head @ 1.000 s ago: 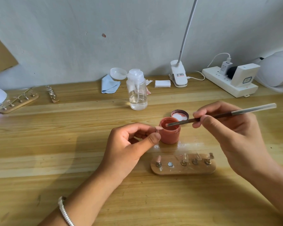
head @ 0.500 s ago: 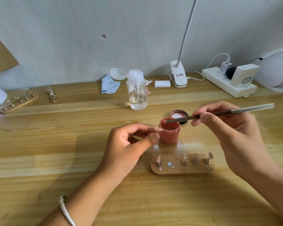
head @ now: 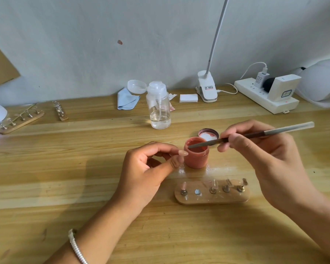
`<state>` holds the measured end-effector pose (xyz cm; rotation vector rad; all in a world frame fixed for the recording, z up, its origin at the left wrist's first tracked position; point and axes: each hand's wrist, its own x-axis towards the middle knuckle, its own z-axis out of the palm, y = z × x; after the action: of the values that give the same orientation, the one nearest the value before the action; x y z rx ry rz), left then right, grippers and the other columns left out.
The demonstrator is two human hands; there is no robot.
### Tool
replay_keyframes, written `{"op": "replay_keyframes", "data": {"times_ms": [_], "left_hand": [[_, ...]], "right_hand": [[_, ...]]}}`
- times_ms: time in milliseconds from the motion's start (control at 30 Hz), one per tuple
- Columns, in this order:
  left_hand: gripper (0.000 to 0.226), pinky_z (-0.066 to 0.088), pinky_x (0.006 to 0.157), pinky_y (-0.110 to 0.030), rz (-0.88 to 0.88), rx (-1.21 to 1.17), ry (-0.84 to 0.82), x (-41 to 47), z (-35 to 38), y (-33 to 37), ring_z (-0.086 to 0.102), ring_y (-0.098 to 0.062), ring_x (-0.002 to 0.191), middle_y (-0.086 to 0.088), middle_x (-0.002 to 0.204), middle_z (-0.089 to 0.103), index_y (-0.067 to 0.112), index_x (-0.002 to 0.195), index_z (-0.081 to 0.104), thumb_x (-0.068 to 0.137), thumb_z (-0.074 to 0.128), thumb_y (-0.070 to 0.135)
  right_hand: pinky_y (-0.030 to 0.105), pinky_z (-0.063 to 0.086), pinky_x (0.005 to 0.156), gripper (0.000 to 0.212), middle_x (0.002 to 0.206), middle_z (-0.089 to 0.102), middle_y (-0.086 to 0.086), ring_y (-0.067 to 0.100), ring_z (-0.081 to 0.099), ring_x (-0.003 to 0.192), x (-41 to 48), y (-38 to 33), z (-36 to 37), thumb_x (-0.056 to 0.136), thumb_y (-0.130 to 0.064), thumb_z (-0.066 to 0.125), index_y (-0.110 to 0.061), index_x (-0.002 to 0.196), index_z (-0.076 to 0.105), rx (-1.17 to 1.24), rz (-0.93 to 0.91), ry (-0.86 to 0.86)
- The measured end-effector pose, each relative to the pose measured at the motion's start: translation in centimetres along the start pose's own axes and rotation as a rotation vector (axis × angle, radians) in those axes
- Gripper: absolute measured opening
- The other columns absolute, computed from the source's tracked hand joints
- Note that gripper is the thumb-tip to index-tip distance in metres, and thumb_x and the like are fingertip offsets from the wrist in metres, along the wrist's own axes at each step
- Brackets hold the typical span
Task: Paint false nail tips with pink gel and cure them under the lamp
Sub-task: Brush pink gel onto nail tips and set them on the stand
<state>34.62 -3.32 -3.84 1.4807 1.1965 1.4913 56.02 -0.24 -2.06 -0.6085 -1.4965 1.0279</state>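
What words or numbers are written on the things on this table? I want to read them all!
No text here is clear enough to read.
Sticker on the lamp clip: tiny red and black print, too blurred.
Charger plug: small grey print, too small.
White box on the power strip: a framed label, too blurred.
Pink gel jar and clear bottle: no label shows.

You have one wide-angle view, worn on your head: it looks forward and down, close over your left hand (head: 147, 172) and right hand (head: 265, 162), across the wooden surface (head: 36, 178) to the wall (head: 84, 44).
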Motion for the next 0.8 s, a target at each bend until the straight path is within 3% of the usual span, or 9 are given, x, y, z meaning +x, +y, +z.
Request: {"op": "replay_keyframes", "data": {"times_ms": [133, 333, 533, 667, 800], "left_hand": [[0.017, 0.052, 0.067, -0.016, 0.008, -0.003, 0.010, 0.02, 0.00, -0.07, 0.067, -0.006, 0.077, 0.003, 0.084, 0.076, 0.021, 0.084, 0.078, 0.069, 0.081, 0.026], [0.010, 0.051, 0.073, -0.016, 0.058, 0.003, -0.020, 0.00, 0.08, 0.19, 0.068, -0.008, 0.081, 0.003, 0.086, 0.076, 0.028, 0.082, 0.080, 0.073, 0.080, 0.023], [0.014, 0.052, 0.071, -0.017, 0.040, -0.012, 0.004, -0.04, 0.06, 0.23, 0.068, -0.010, 0.080, 0.001, 0.085, 0.076, 0.024, 0.084, 0.079, 0.069, 0.082, 0.025], [0.011, 0.053, 0.072, -0.018, 0.054, -0.009, -0.005, -0.05, 0.13, 0.33, 0.068, -0.010, 0.080, 0.002, 0.085, 0.076, 0.024, 0.082, 0.079, 0.072, 0.080, 0.021], [0.010, 0.053, 0.073, -0.017, 0.055, -0.011, -0.004, -0.03, 0.18, 0.44, 0.068, -0.008, 0.080, 0.004, 0.085, 0.076, 0.027, 0.081, 0.079, 0.072, 0.080, 0.022]], "right_hand": [[0.020, 0.052, 0.086, 0.016, 0.082, 0.075, -0.001, 0.015, 0.072, 0.089, -0.23, -0.14, 0.36, 0.091, -0.025, 0.064, -0.012, 0.094, 0.072, -0.036, 0.015, -0.088], [0.013, 0.049, 0.078, 0.010, 0.064, 0.069, 0.002, 0.006, 0.067, 0.073, 0.09, 0.02, 0.08, 0.084, -0.010, 0.061, -0.006, 0.081, 0.069, 0.038, 0.072, 0.081], [0.013, 0.049, 0.080, 0.013, 0.076, 0.074, 0.000, 0.007, 0.071, 0.082, -0.23, -0.32, 0.52, 0.090, -0.018, 0.064, -0.008, 0.091, 0.071, 0.047, 0.065, -0.042], [0.010, 0.048, 0.076, 0.008, 0.064, 0.070, 0.001, 0.005, 0.067, 0.073, -0.07, -0.16, 0.34, 0.089, -0.007, 0.065, -0.006, 0.082, 0.070, 0.040, 0.095, 0.046], [0.013, 0.048, 0.077, 0.010, 0.062, 0.067, 0.002, 0.006, 0.065, 0.071, 0.15, -0.34, 0.30, 0.082, -0.011, 0.060, -0.006, 0.080, 0.069, 0.042, 0.103, 0.088]]}}
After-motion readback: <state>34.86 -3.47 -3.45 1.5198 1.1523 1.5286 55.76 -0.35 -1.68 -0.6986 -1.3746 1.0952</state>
